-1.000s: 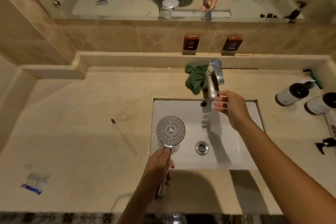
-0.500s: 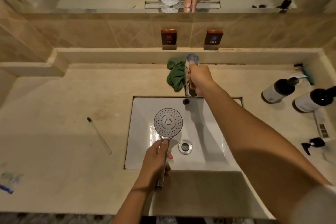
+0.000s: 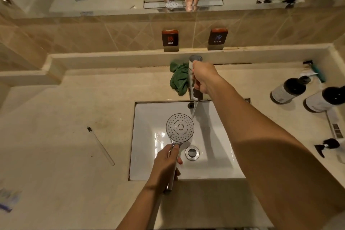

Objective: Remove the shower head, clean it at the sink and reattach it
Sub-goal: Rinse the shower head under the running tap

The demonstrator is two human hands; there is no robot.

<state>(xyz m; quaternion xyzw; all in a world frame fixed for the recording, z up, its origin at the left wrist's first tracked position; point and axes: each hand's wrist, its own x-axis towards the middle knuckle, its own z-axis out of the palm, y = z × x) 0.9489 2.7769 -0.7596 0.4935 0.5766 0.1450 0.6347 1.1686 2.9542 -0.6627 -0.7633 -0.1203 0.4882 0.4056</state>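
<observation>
A round chrome shower head (image 3: 180, 127) with a dotted face points up over the white sink (image 3: 145, 155). My left hand (image 3: 165, 167) grips its handle at the sink's front edge. My right hand (image 3: 204, 78) is closed around the chrome faucet (image 3: 194, 58) lever at the back of the sink. A thin stream of water (image 3: 194, 110) runs from the spout and falls just right of the shower head's rim. The drain (image 3: 192, 152) lies right of the handle.
A crumpled green cloth (image 3: 179, 78) lies left of the faucet. A toothbrush (image 3: 100, 145) rests on the beige counter (image 3: 74, 117) at left. Two dark-capped bottles (image 3: 291, 89) and small toiletries stand at right. HOT (image 3: 169, 38) and COLD (image 3: 217, 36) signs sit on the back ledge.
My right hand went from beside the spout up onto the faucet lever and closed on it. Water now runs from the spout. The shower head stays over the sink.
</observation>
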